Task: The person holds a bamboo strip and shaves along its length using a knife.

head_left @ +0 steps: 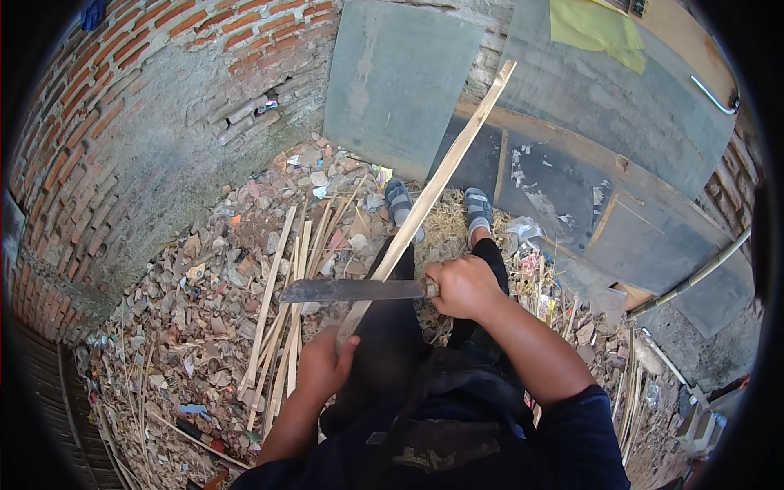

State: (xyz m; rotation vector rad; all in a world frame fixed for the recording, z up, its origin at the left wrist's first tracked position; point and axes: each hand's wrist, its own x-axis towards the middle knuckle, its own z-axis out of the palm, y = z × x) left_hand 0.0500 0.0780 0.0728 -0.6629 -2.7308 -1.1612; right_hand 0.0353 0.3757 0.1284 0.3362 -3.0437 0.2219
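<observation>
My left hand (322, 363) is closed round the near end of a long pale strip of split wood or bamboo (441, 175), which slants up and away to the right between my feet. In my right hand (465, 287) is the handle of a machete (351, 291). Its dark broad blade points left and lies across the strip, a short way beyond my left hand. Whether the edge bites into the strip I cannot tell. Left of my legs, a loose bundle of similar split strips (296, 302) rests on the rubble.
Broken stone and litter (204, 286) cover the ground. A brick wall (90, 147) curves along the left. Grey panels (400, 82) lean at the back, and a pole (694, 273) slants at the right. More thin strips (629, 400) lie at the lower right.
</observation>
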